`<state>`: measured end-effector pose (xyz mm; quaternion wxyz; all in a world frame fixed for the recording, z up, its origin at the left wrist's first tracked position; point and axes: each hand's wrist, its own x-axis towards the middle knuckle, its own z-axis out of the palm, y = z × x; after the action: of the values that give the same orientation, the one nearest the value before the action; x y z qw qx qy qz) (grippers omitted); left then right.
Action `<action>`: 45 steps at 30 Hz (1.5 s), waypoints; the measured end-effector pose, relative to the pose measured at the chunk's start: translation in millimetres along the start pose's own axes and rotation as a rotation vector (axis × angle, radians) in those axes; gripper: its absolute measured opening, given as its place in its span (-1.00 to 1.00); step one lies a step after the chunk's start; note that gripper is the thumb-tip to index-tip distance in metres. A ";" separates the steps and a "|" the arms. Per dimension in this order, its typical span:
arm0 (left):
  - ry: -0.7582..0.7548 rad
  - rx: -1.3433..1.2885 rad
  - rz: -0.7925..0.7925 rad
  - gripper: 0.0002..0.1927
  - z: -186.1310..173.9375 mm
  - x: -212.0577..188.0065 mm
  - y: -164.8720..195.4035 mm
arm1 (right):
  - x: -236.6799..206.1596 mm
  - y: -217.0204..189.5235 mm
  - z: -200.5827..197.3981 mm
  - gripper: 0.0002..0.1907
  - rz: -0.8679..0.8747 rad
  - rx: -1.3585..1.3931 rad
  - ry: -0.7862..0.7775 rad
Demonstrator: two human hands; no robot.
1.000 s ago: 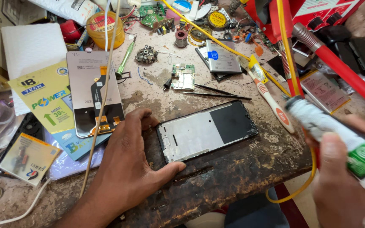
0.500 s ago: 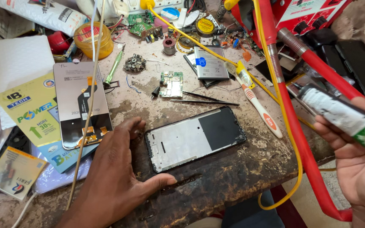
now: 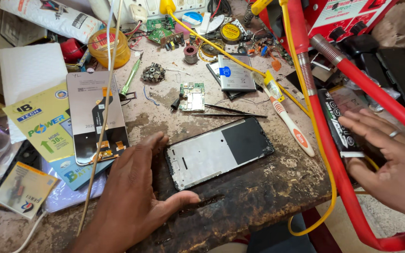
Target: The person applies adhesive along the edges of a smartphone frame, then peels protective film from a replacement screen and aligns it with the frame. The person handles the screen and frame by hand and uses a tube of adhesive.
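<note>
Right hand [image 3: 390,164] no longer raised near the camera with the white-and-green tube in its grip: now lowered at the bench's [image 3: 258,197] right edge, fingers spread, resting against a black tube [image 3: 339,124] with white lettering. White-and-green tube gone from sight. Left hand [image 3: 127,197] shifted a little beside the phone frame [image 3: 219,151], thumb now stretched along the frame's near edge, forefinger at its left corner.

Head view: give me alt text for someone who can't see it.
A person's left hand braces an opened phone frame on a cluttered, worn repair bench, while the right hand reaches a black tube beside red hoses.
</note>
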<state>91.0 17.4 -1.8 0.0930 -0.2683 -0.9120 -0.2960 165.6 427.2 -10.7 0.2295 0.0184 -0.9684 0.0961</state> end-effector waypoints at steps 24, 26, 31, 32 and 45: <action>0.139 0.202 -0.058 -0.76 29.4 -88.1 7.8 | -135.8 -109.3 99.0 -0.70 -0.111 0.737 0.081; 0.067 0.327 -0.245 -0.66 37.3 -95.3 0.4 | -135.9 -107.7 98.9 -0.68 -0.134 0.813 0.042; 0.313 0.080 -0.105 -0.88 47.9 -96.5 9.9 | -131.6 -111.9 108.7 -0.69 -0.145 0.903 -0.069; 0.341 0.089 -0.071 -0.89 49.0 -94.6 14.3 | -133.1 -111.7 112.1 -0.68 -0.121 0.936 -0.118; 0.455 -0.016 -0.206 -0.92 53.4 -92.0 22.1 | -141.6 -61.3 110.6 -0.72 -0.222 0.905 -0.137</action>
<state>179.6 24.0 -64.3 0.2632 -0.1010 -0.8877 -0.3639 248.3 344.4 -160.1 0.1427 0.2264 -0.8343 0.4820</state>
